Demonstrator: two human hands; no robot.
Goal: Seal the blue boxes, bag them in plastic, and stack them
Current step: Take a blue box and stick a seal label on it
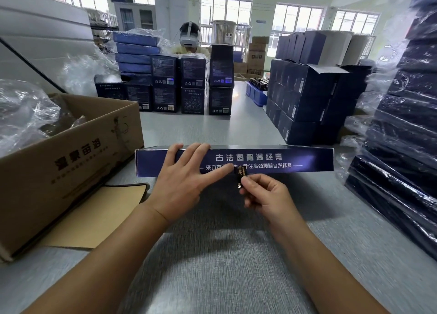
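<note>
A flat blue box [283,160] with white lettering lies across the grey table in front of me, its long side facing me. My left hand [186,179] rests flat on its near left part, fingers straight, the index finger pointing toward the box's front edge. My right hand [262,193] pinches a small dark seal sticker [241,173] right at that front edge, beside the left index fingertip. A stack of blue boxes wrapped in plastic [402,148] rises at the right.
An open cardboard carton [71,162] with clear plastic bags [21,115] stands at the left. Stacks of blue boxes [307,96] fill the far table, with a blue crate of bottles [256,91]. A person with a headset [189,38] sits opposite.
</note>
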